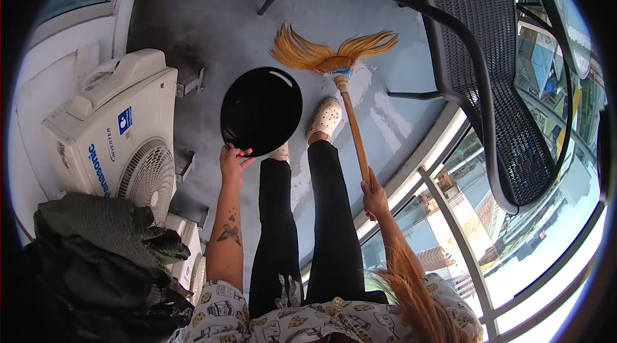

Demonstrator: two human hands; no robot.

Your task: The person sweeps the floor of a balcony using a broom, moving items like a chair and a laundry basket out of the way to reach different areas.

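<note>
My left hand (233,165) grips the near rim of a round black basin (260,106), its thumb and fingers closed on the edge. A light slot shows in the basin's far rim. The basin's dark inside faces up, and it partly covers my left shoe (280,152). In my right hand (375,197) is the wooden handle (355,133) of a soft straw broom. Its tan bristles (308,51) fan out to both sides beyond my right clog (327,119). Blue binding (341,72) wraps the broom's neck. I cannot tell whether the bristles touch the floor.
A Panasonic air conditioner outdoor unit (111,126) stands at left, with another unit (185,241) nearer. Dark green and black sheeting (106,256) is heaped beside them. A dark woven chair (475,29) is at right, by the glass railing (438,198). Wet patches mark the grey floor (217,10).
</note>
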